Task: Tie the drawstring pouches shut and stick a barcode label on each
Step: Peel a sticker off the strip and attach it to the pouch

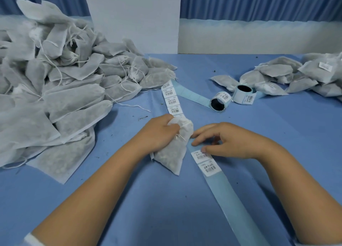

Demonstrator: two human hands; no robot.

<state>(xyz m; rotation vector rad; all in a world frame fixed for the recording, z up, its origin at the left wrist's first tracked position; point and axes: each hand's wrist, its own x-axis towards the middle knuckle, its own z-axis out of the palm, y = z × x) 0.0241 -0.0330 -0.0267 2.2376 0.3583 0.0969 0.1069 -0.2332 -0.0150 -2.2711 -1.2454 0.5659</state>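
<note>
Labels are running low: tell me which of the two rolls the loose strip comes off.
The nearer roll, dark core facing the camera: the strip runs into it. The other roll lies behind it, to the right.

Tall heap of grey-white fabric drawstring pouches [55, 82] blocks left. Long pale-blue label strip [224, 199] crosses centre diagonally. Two blue label rolls [220, 102] mid-right; smaller labelled pouch pile [299, 73] far right. Bare blue cloth surface [277, 131] between, also near front.

Reaching inward with both forearms, gripping a pouch [169, 154] in the curled left hand [157, 132] and pressing down with bent fingertips [194, 144] of the right hand [229, 140].
</note>
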